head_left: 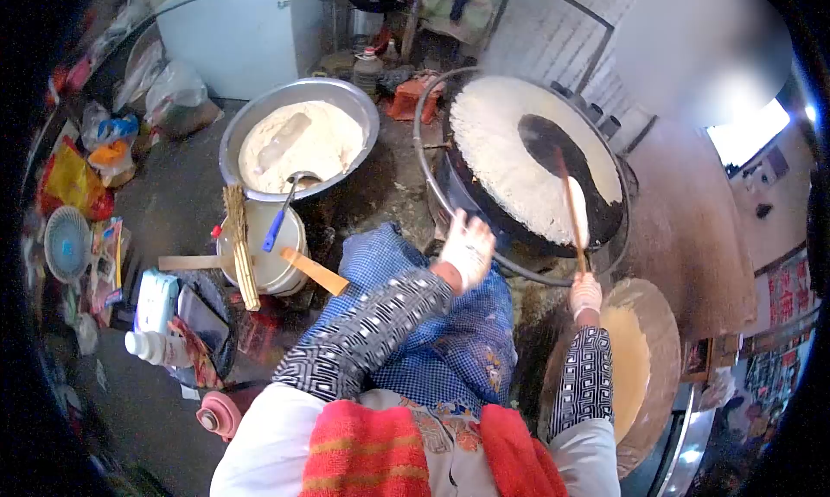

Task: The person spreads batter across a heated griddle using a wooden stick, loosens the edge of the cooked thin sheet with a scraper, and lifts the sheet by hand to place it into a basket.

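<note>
A wide round black griddle carries a pale layer of batter, with a dark bare patch at its middle and right. My right hand, in a whitish glove, is closed around the handle of a long wooden spreader, whose blade lies over the griddle's front right. White batter clings beside the blade. My left hand, also gloved, hovers above my checked blue apron near the griddle's metal ring. Its fingers are apart and it holds nothing.
A metal basin of pale batter stands behind a white bucket with a blue-handled ladle, a brush and a wooden scraper. At right is a large bowl of yellowish batter.
</note>
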Available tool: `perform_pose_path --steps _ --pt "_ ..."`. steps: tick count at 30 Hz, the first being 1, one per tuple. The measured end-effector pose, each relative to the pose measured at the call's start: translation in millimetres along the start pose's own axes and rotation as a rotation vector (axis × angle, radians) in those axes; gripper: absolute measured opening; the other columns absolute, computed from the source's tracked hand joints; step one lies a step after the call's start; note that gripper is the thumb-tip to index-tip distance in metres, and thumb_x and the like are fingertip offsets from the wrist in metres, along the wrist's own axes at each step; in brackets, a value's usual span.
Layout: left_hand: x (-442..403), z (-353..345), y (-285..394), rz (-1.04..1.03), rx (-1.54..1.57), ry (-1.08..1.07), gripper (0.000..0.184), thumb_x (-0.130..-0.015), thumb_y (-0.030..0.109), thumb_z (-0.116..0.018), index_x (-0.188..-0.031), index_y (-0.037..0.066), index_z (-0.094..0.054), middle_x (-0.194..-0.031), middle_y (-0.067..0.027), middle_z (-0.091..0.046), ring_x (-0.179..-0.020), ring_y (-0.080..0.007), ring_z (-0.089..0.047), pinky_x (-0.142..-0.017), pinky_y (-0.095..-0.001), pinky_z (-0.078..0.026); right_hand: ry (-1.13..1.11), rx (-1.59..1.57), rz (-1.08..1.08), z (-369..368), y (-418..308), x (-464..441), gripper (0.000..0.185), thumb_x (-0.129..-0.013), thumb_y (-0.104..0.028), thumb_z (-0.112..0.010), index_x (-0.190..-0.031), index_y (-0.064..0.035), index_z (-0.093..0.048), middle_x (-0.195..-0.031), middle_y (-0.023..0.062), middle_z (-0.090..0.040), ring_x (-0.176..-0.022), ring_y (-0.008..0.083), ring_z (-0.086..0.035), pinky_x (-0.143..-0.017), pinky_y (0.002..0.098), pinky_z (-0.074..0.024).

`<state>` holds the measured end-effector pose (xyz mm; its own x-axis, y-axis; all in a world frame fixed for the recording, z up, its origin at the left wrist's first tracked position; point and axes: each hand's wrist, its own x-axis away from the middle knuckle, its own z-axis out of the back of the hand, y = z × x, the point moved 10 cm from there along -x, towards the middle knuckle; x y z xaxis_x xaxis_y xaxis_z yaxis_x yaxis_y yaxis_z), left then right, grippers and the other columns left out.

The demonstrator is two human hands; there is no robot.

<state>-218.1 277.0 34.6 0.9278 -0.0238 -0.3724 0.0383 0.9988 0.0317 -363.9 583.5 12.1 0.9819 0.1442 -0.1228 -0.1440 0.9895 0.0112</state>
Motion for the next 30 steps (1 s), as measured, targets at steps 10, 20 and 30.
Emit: perform_pose_path --steps 10,20,30 --pt "25 8 19 -0.112 -0.176 -0.209 0.047 -0.094 0.016 -0.039 -0.136 -0.004 -0.048 -0.144 -0.0185 -0.046 -0.137 -0.0319 -0.04 -0.117 -0.06 -0.015 0.016 -0.031 -0.044 7 3 -5 0.031 -0.097 -0.035 -0.048 -0.094 -0.0059 -0.057 -0.084 0.0281 -0.065 -0.082 0.0468 -0.063 -0.07 0.055 -0.0492" --pt "12 -8 -20 0.002 -0.132 -0.256 0.043 -0.096 0.016 -0.035 -0.131 -0.003 -0.052 -0.141 -0.0179 -0.05 -0.134 -0.0312 -0.043 -0.116 -0.0597 -0.012 -0.05 -0.104 -0.057 27 -7 -8 0.045 -0.098 -0.039 -0.04 -0.102 0.0005 -0.061 -0.094 0.0272 -0.066 -0.091 0.0449 -0.063 -0.081 0.0552 -0.048" --pt "-5 38 -52 0.041 -0.031 -0.193 0.03 -0.084 0.015 -0.05 -0.109 0.004 -0.064 -0.113 -0.0124 -0.064 -0.115 -0.0288 -0.054 -0.107 -0.0571 -0.027 -0.242 -0.233 -0.063 55 -35 7 0.044 -0.099 -0.034 -0.039 -0.085 -0.0011 -0.066 -0.074 0.0212 -0.067 -0.072 0.0354 -0.068 -0.069 0.047 -0.0553"
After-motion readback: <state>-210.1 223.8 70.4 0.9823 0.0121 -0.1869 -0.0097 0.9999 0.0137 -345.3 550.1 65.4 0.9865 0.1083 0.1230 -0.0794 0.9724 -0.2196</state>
